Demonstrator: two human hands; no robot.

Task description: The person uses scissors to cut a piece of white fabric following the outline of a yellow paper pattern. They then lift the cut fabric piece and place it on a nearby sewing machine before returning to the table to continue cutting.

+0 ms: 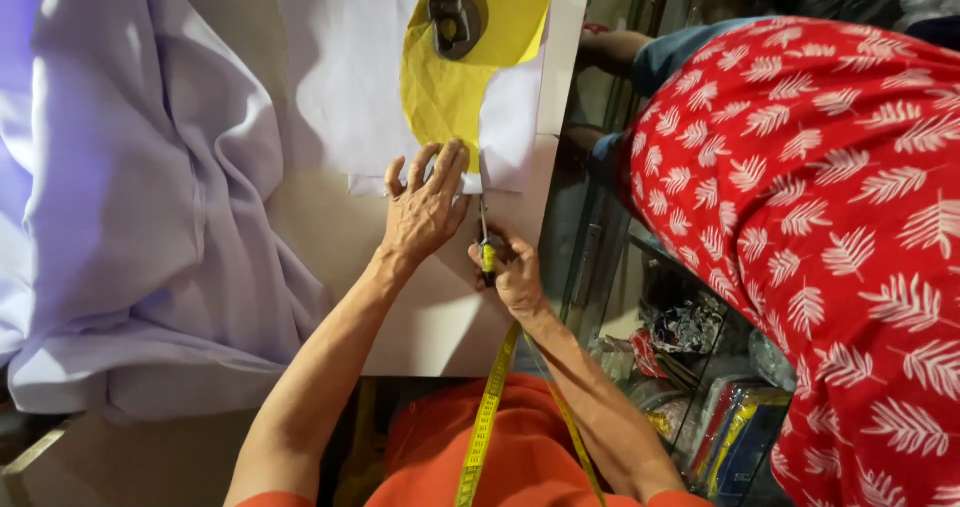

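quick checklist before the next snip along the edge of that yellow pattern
1. Left hand flat on the pale lilac fabric, holding it down: ok.
2. Right hand gripping the yellow-handled scissors: ok.
3. Yellow curved paper pattern lies on the fabric, pinned down by the dark metal weight: ok.
4. Left fingers apart from the blades: cannot tell, they sit very close.
5. Yellow measuring tape hanging from the neck, away from the cut: ok.
6. Loose fabric bunched at left kept off the cutting line: ok.

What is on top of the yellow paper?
A dark metal weight sits on the yellow paper. The paper lies on pale cloth; what is under the weight is hidden.
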